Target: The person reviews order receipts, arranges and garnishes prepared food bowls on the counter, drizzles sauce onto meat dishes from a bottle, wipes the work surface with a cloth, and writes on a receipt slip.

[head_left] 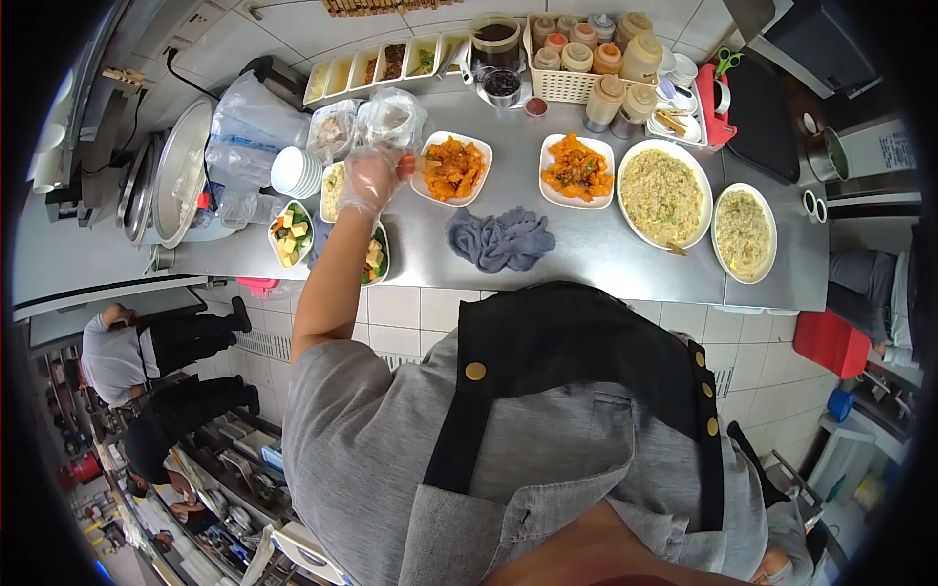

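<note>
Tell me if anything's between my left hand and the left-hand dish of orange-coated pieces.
Only the small reddish item in your gloved left hand, held toward the left side of the dish. Nothing else visible stands between; the blue-gray cloth lies nearer your body, out of that path.

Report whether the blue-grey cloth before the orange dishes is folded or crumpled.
Crumpled: the cloth lies in a loose, wrinkled heap on the counter, with no neat fold showing.
</note>
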Demonstrator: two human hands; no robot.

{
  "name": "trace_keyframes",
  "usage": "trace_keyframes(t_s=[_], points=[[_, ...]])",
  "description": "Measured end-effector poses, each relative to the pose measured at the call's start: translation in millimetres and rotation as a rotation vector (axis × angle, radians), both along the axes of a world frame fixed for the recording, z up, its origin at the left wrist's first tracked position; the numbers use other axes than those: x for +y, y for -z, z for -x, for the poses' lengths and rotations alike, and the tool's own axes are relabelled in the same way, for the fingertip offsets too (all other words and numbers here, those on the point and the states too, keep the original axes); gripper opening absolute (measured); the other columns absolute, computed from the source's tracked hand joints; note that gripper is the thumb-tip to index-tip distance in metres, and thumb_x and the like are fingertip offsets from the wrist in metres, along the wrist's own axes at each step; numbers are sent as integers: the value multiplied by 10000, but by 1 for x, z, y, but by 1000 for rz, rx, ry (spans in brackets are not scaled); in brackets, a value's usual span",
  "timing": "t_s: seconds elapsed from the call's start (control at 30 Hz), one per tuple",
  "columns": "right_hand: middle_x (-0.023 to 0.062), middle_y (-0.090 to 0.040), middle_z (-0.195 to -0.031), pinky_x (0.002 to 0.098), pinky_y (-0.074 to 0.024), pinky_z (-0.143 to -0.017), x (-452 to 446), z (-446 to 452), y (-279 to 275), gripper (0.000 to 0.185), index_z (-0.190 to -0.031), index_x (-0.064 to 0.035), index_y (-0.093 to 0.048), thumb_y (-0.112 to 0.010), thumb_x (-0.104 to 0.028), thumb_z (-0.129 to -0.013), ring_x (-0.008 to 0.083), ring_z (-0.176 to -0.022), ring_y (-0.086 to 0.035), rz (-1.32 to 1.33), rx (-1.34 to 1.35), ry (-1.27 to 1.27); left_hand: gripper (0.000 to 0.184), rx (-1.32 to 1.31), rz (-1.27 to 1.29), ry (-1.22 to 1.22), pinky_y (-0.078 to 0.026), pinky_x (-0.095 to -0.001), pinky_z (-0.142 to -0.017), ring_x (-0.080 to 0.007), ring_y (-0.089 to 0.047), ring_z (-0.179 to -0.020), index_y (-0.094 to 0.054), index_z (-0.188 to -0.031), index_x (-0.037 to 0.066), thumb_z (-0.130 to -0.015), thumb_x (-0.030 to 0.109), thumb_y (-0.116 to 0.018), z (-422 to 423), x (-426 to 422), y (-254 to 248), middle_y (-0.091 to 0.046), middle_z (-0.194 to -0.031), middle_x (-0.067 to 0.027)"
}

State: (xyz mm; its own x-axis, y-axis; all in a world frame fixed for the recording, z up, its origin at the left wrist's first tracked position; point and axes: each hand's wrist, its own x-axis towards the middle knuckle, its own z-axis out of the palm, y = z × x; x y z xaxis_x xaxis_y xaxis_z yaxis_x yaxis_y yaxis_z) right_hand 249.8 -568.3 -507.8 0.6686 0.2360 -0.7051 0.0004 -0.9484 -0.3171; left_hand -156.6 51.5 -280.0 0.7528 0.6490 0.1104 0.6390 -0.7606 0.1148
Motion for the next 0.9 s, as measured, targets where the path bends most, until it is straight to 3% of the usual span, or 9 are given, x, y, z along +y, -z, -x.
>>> trace_keyframes(t_s=[0.1, 0.2, 0.4, 0.47, 0.6, 0.63, 0.73, 0.83, 0.9], points=[[180, -626, -721, 442, -470, -657, -18, -3, 20, 279, -781, 20, -623, -542, -240, -843, 268, -669, -585, -53, 55, 71, 409, -465, 494, -118, -543, -337, -838, -192, -683, -903, -696, -1137, 103, -747, 100, -821, 19, 23, 46, -714, -1022, -76], [167, -614, -677, 422, -477, -646, -48, -7, 55, 289, -774, 14, -643, -545, -249, -845, 240, -647, -594, 29, -357, -800, 512, -838, 772, -81, -531, -305, -883, -151, -643, -951, -624, -1221, 32, -760, 90, -838, -13, 15, 29, -680, -1067, -66], [176, -679, -751, 419, -505, -659, -59, 20, 19, 260, -855, -15, -687, -553, -238, -845, 293, -703, -658, -137, 38, 255, 454, -1072, 1158, 80, -537, -317, -808, -165, -659, -899, -567, -1203, -5, -823, 119, -781, -179, -37, -1, -674, -1049, -64], [174, -697, -802, 418, -514, -665, -22, 41, -55, 257, -846, -6, -680, -563, -235, -845, 291, -741, -669, -55, -49, 299, 431, -990, 1165, 137, -546, -302, -779, -158, -662, -842, -567, -1185, 6, -817, 83, -777, -234, -34, 27, -678, -1013, -70], [153, -698, -859, 393, -523, -677, -73, 48, -8, 223, -872, -3, -671, -592, -212, -873, 255, -760, -670, -31, -142, 234, 357, -874, 833, -64, -550, -289, -639, -157, -660, -698, -578, -1091, 15, -787, 2, -767, -308, -47, 71, -689, -905, -82], [159, -692, -881, 390, -527, -698, -74, 54, -21, 211, -920, -13, -667, -590, -209, -899, 268, -787, -672, -24, -183, 109, 349, -1094, 1137, -160, -541, -288, -583, -144, -656, -689, -609, -1071, -4, -763, -27, -773, -326, -46, 96, -690, -874, -71], [162, -680, -892, 375, -526, -715, -87, 61, -12, 191, -1011, -38, -653, -575, -199, -946, 277, -808, -672, -120, -305, 94, 384, -628, 736, -316, -550, -334, -787, -211, -694, -871, -599, -1054, -19, -755, 81, -819, -329, -69, 48, -709, -922, -90], [158, -671, -870, 356, -517, -694, -59, 63, -36, 175, -1049, -45, -636, -562, -182, -967, 262, -781, -663, -268, -436, 184, 361, -1054, 713, -201, -537, -338, -695, -217, -667, -764, -601, -1095, -13, -780, 12, -777, -339, -62, 115, -693, -909, -88], [149, -665, -848, 348, -507, -670, 5, 66, -102, 148, -1036, -34, -629, -573, -150, -962, 241, -743, -649, -357, -476, 122, 187, -966, 442, -204, -513, -351, -747, -230, -617, -739, -612, -1010, 6, -875, 94, -706, -318, -83, 77, -669, -850, -113]])
